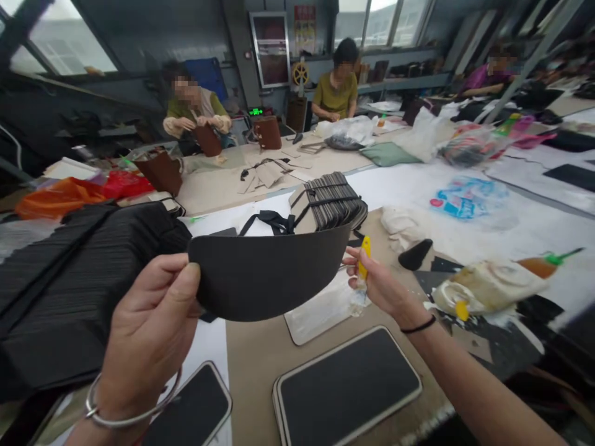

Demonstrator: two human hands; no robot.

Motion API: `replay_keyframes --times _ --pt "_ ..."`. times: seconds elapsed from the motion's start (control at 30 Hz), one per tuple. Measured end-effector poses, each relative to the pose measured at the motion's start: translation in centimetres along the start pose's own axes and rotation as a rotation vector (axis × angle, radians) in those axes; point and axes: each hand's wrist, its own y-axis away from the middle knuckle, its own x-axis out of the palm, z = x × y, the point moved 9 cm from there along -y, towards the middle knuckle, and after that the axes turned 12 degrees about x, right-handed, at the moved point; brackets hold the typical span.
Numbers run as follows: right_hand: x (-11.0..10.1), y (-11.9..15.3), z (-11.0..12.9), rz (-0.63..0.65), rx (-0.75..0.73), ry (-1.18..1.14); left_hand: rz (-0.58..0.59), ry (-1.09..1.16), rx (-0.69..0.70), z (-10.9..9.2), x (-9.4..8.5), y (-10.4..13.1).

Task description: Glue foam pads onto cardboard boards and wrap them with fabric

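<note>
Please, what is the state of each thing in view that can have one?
Dark panel: raised, held by the left hand.
Yellow-handled tool: held in the right hand.
Pale-edged stack: strapped.
Large dark stack: strapped.
Larger rimmed panel: lying flat.
Green-tipped bottle: tilted.
Exit sign: lit green.

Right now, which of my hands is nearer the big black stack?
Your left. The left hand, gripping one end of the curved black piece, is beside the stack; the right hand, holding a yellow tool, is farther right, by the piece's other end.
</note>
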Motion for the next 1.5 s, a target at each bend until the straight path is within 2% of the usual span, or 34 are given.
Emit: replay_keyframes --times 0.1,0.2,0.33,0.4,0.47,0.57,0.67,0.77,0.9,1.17,1.5 --pt "-3.0 1.9 0.3 0.027 0.05 -0.005 -0.014 0.191 -0.215 3.0 2.2 2.1" --pt "-7.1 3.6 -0.2 -0.074 0.074 0.157 0.011 0.183 -0.404 7.0 3.6 5.7" --pt "-12.8 4.4 -2.6 -0.299 0.194 0.628 0.283 0.053 -0.686 14.0 6.2 12.9" --pt "-14.3 3.4 -3.7 -0.329 0.213 0.86 0.359 -0.061 -0.695 17.0 7.0 15.3" --pt "-14.7 1.6 -4.4 -0.342 0.175 1.079 0.413 -0.229 -0.651 19.4 7.5 16.3" --pt "-14.9 -1.4 -4.9 -0.403 0.165 1.375 0.495 -0.489 -0.58 22.2 8.5 15.9" --pt "-14.5 -4.4 -5.1 -0.413 0.196 1.549 0.53 -0.606 -0.572 24.2 9.5 14.8" --pt "-14.5 -6.7 -5.3 -0.408 0.229 1.641 0.561 -0.695 -0.566 25.5 10.3 14.0" --pt "-15.4 -8.3 -6.7 -0.385 0.332 1.739 0.606 -0.763 -0.562 26.4 11.0 14.0" --pt "-16.4 -9.2 -8.1 -0.298 0.346 1.753 0.66 -0.787 -0.586 26.9 10.7 14.4" --pt "-16.2 -10.2 -8.4 -0.186 0.359 1.769 0.597 -0.7 -0.675 27.4 10.3 15.2"
